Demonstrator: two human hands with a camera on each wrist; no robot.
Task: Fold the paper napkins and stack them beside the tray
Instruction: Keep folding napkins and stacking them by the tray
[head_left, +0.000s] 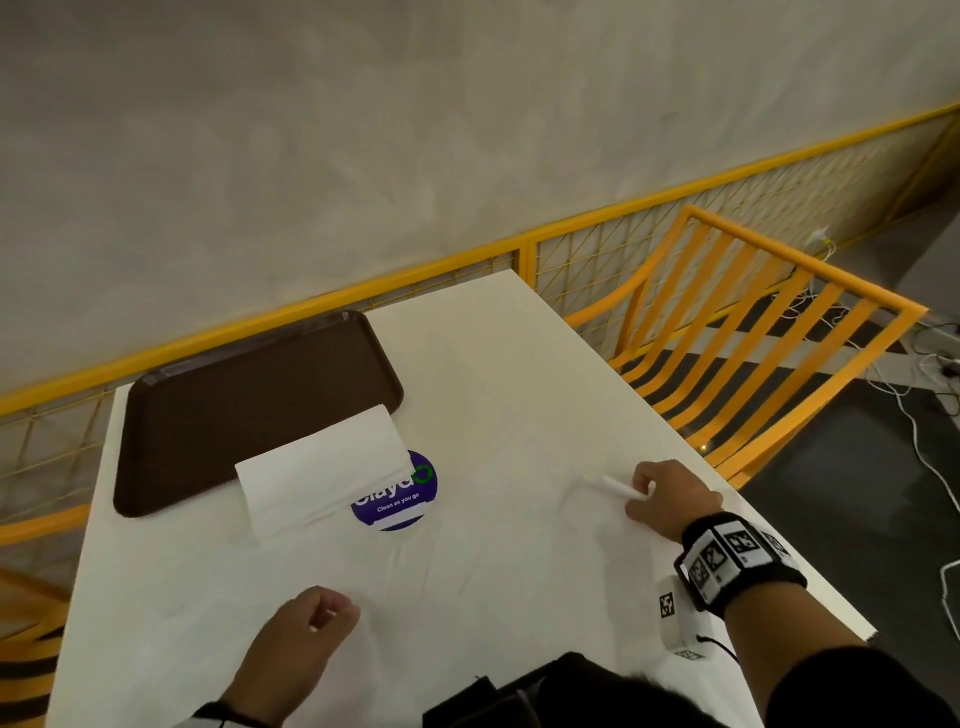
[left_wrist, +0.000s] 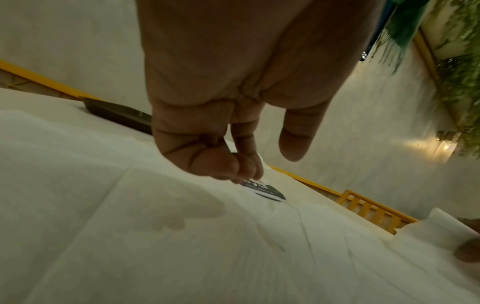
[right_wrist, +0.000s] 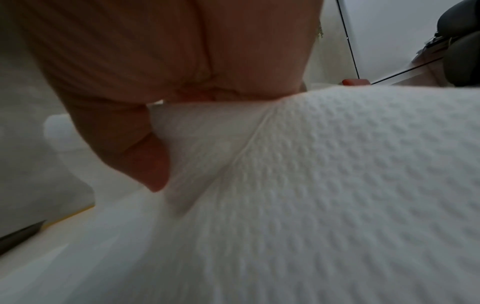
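Note:
A large white paper napkin (head_left: 493, 545) lies spread out on the white table (head_left: 467, 353) in front of me. My right hand (head_left: 665, 493) pinches its far right edge, which is lifted and curled over; the right wrist view shows the thumb (right_wrist: 145, 154) pressed into the embossed napkin (right_wrist: 337, 185). My left hand (head_left: 311, 623) hovers over the napkin's near left part with fingers curled and nothing in them; its shadow falls on the napkin (left_wrist: 155, 236). A folded napkin (head_left: 322, 467) lies half on the brown tray's (head_left: 234, 395) near right corner.
A round purple sticker (head_left: 410, 504) on the table is partly covered by the folded napkin. A yellow mesh fence (head_left: 311, 306) runs along the table's far edge. An orange slatted chair (head_left: 753, 338) stands to the right, with cables on the floor beyond it.

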